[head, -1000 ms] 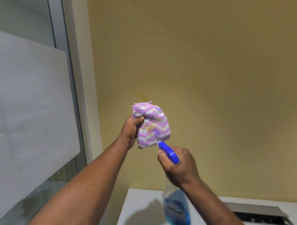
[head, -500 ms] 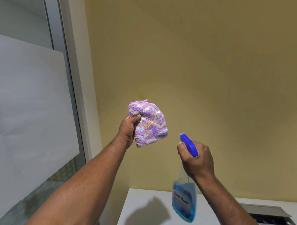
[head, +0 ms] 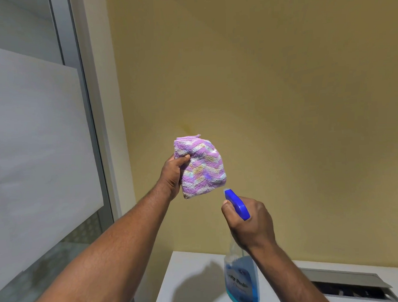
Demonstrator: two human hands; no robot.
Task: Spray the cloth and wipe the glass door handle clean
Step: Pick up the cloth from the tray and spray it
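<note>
My left hand (head: 171, 175) holds a folded purple cloth (head: 202, 167) with a white zigzag pattern up in front of the yellow wall. My right hand (head: 249, 223) grips a spray bottle (head: 241, 282) of blue liquid by its neck, fingers around the trigger. The bottle's blue nozzle (head: 236, 203) points up at the cloth's lower right corner, a short gap away. The frosted glass door (head: 35, 145) fills the left side; its handle is out of view.
A grey metal door frame (head: 88, 109) runs down between the glass and the yellow wall (head: 282, 102). Below my hands stands a white cabinet top (head: 193, 284) with a grey slotted vent (head: 351, 285) at the right.
My right hand had pulled the bottle away to the right half a second ago; it has now come back left, nozzle close under the cloth again. The cloth has barely moved.
</note>
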